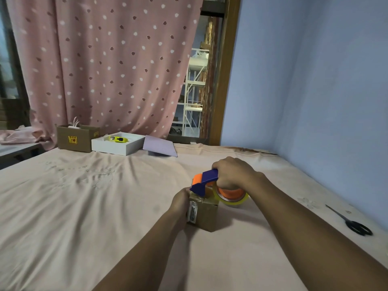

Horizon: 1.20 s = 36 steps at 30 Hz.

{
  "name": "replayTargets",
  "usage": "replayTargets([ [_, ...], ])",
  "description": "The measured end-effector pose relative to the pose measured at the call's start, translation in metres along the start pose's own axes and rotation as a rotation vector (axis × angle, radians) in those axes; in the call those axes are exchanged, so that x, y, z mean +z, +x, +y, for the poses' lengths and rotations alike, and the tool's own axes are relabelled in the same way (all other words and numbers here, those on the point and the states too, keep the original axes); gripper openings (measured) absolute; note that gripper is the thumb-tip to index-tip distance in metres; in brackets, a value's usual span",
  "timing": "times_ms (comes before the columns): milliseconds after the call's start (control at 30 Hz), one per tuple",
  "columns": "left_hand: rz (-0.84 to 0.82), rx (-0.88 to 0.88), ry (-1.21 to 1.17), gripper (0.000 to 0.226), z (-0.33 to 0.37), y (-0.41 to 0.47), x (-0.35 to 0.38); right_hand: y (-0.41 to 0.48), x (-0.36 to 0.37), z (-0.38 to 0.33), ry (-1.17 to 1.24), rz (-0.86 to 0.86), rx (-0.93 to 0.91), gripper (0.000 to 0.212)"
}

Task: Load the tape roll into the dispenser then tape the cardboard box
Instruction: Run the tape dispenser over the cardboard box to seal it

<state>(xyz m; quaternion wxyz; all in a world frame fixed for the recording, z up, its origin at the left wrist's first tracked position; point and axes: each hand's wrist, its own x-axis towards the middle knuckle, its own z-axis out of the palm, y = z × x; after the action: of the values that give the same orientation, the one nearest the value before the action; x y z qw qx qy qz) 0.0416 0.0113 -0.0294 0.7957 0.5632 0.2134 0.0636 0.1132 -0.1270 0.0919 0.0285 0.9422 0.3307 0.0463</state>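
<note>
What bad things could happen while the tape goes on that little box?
1. The cardboard box is small and sits on a soft, wrinkled bedsheet; only the left hand steadies it, so it might tip or slide.
2. The right hand presses the tape dispenser on the box top close to the left hand's fingers, which might get nicked or taped.

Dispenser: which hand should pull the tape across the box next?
Right. The right hand already grips the dispenser, whose front end sits on top of the box. The left hand is pressed against the box's left side, steadying it.
</note>
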Motion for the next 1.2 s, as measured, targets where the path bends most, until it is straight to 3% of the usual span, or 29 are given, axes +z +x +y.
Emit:
replayTargets([
  [167,-0.009,0.051,0.055,0.022,0.002,0.004,-0.003,-0.001,-0.002,-0.002,0.001,0.002,0.005,0.069],
  [300,-0.011,0.184,0.058,0.041,0.002,0.004,-0.010,-0.003,-0.001,0.000,-0.005,0.006,0.013,0.067],
  [433,-0.244,0.246,0.058,0.050,0.003,0.000,-0.028,-0.004,0.000,0.003,0.003,-0.002,0.023,0.066],
  [533,-0.417,0.294,0.280,0.092,0.006,-0.001,-0.039,-0.005,-0.001,0.002,0.002,0.000,0.019,0.066],
  [633,-0.525,0.339,0.481,0.099,0.009,-0.005,-0.035,-0.005,-0.002,0.000,-0.009,-0.006,0.015,0.066],
  [1000,-0.404,0.438,0.787,0.100,0.012,0.022,-0.034,-0.003,-0.006,-0.005,-0.025,-0.023,0.008,0.067],
  [1100,-0.471,0.413,0.711,0.101,0.007,0.023,-0.034,-0.003,-0.007,-0.007,-0.028,-0.029,0.005,0.066],
  [1200,-0.435,0.419,0.661,0.106,-0.002,0.025,-0.039,-0.003,-0.008,-0.009,-0.034,-0.024,0.001,0.063],
])
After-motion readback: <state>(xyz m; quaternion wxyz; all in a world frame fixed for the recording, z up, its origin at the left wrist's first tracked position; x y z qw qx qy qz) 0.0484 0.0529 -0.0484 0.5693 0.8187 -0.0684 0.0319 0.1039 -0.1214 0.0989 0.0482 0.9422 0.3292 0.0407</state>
